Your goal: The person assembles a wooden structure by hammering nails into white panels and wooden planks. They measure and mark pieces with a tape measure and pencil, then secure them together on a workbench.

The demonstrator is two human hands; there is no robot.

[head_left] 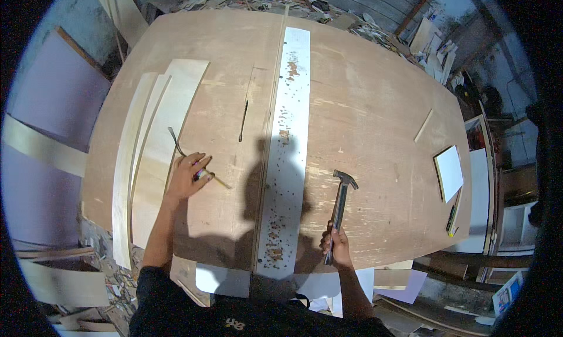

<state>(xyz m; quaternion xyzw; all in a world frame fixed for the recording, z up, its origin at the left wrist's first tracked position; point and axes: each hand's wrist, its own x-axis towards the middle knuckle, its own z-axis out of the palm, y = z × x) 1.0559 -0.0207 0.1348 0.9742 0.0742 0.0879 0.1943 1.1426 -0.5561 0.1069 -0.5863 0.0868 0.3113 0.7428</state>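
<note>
1. Plywood sheet (375, 126) is spreading across the middle of the scene.
2. Pale boards (158, 143) are lying on its left side.
3. White strip (293, 120), brown-chipped, is running near to far.
4. Hammer (338, 211) is pointing its head far, right of the strip.
5. Right hand (337, 243) is wrapping its handle, near side.
6. Left hand (192, 176) is parting its fingers over a slim yellowish tool (220, 181), beside the boards; whether it is pinching, the observer cannot tell.

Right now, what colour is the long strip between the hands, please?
The strip is white with brown patches, clearest in the head view.
</note>
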